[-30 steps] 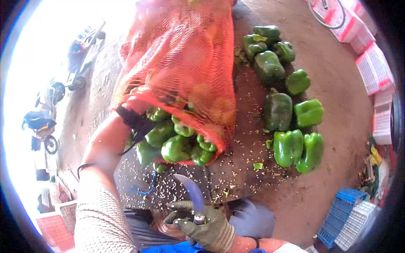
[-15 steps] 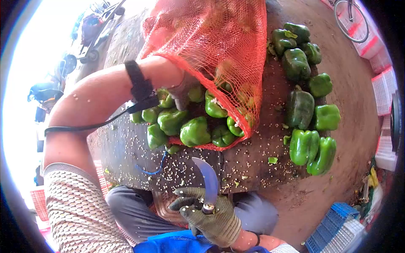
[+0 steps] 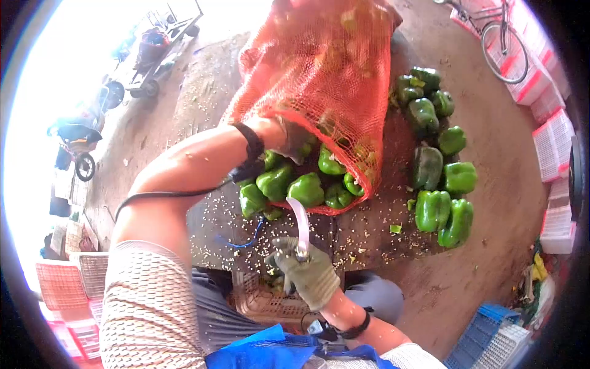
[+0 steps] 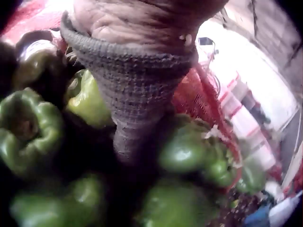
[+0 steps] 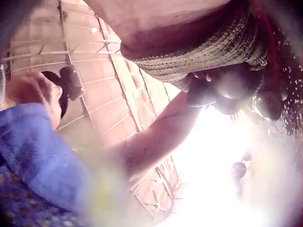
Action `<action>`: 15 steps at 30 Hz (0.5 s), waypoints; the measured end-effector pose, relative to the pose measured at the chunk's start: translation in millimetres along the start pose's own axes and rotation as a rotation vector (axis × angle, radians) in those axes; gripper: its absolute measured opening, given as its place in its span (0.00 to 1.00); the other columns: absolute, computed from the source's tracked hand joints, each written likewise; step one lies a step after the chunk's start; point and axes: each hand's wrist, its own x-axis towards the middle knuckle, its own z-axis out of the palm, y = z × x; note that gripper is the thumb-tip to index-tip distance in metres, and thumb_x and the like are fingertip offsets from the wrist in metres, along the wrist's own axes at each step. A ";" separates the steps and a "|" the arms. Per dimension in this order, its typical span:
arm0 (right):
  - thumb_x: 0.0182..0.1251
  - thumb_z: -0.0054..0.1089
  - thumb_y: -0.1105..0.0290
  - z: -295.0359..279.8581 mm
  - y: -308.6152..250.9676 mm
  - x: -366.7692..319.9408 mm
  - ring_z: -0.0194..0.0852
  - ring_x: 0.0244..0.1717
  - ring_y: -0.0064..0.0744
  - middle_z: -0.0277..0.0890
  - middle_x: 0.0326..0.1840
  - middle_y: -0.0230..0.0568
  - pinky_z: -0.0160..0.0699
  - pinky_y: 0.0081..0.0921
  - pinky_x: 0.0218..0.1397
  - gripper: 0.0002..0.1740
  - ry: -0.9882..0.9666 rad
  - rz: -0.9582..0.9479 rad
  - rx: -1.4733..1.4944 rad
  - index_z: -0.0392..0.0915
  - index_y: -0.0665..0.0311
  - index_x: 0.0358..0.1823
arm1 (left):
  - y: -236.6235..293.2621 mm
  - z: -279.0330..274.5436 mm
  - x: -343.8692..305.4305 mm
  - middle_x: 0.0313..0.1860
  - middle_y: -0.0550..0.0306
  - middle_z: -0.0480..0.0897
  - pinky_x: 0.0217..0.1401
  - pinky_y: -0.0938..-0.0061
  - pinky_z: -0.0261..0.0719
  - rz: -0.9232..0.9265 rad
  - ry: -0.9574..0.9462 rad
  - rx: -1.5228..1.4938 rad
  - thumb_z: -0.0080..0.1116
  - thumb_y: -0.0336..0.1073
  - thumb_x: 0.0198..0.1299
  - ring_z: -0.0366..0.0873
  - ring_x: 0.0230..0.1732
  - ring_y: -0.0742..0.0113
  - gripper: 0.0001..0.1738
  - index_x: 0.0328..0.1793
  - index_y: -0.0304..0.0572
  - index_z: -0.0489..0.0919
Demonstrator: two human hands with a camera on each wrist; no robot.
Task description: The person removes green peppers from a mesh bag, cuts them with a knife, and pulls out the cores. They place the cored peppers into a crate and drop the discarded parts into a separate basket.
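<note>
My gloved left hand [image 3: 294,140] reaches into the mouth of a red mesh bag [image 3: 319,80] filled with green bell peppers [image 3: 305,189]. In the left wrist view, the grey knitted glove [image 4: 137,90] points down among the peppers [image 4: 29,132]. Its fingers disappear in the dark there, so I cannot tell whether they grip one. Low in front of my body, my gloved right hand [image 3: 307,273] holds a knife [image 3: 301,224], its curved blade pointing up and away from me. Glare washes out much of the right wrist view.
Several bell peppers [image 3: 432,210] stand in a column right of the bag. Pale seeds and a blue string [image 3: 247,242] lie on the dark work surface [image 3: 369,237]. A crate [image 3: 261,301] sits between my knees, with blue and white crates [image 3: 485,338] at lower right.
My left hand, first covered by the netting, came back to the bag's mouth and now sits slightly farther in. The head view has shifted. My right hand keeps holding the knife.
</note>
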 end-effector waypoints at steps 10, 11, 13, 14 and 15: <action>0.70 0.64 0.68 -5.5 20.3 18.5 0.69 0.14 0.17 0.83 0.33 0.33 0.66 0.18 0.13 0.19 0.111 -0.325 -0.110 0.75 0.68 0.59 | 123.3 67.4 -192.5 0.53 0.57 0.81 0.54 0.72 0.81 -0.161 0.922 -1.858 0.68 0.50 0.58 0.80 0.51 0.69 0.33 0.64 0.38 0.73; 0.71 0.62 0.69 2.3 16.1 14.2 0.69 0.15 0.16 0.83 0.33 0.33 0.67 0.18 0.14 0.18 0.094 -0.297 -0.110 0.76 0.68 0.59 | 134.9 83.6 -200.9 0.53 0.57 0.81 0.55 0.72 0.81 -0.118 0.933 -1.934 0.68 0.53 0.58 0.80 0.52 0.69 0.35 0.64 0.38 0.73; 0.72 0.60 0.70 17.5 12.5 5.4 0.71 0.18 0.15 0.83 0.33 0.33 0.69 0.18 0.18 0.17 0.088 -0.247 -0.110 0.77 0.68 0.58 | 152.7 113.9 -204.7 0.53 0.57 0.80 0.56 0.74 0.80 -0.054 0.948 -2.080 0.67 0.59 0.59 0.79 0.52 0.70 0.37 0.63 0.38 0.73; 0.72 0.58 0.71 23.3 21.7 6.8 0.71 0.19 0.14 0.84 0.33 0.34 0.69 0.17 0.20 0.16 0.115 -0.316 -0.233 0.77 0.68 0.58 | 165.1 108.8 -211.5 0.53 0.58 0.80 0.57 0.73 0.80 -0.037 0.939 -2.071 0.67 0.60 0.58 0.79 0.52 0.70 0.39 0.64 0.38 0.73; 0.72 0.57 0.71 26.6 34.9 12.1 0.71 0.21 0.14 0.84 0.34 0.34 0.70 0.16 0.22 0.16 0.146 -0.385 -0.359 0.77 0.68 0.58 | 166.7 118.9 -210.3 0.54 0.58 0.79 0.57 0.73 0.80 -0.024 0.920 -2.068 0.69 0.60 0.56 0.79 0.53 0.70 0.41 0.65 0.38 0.72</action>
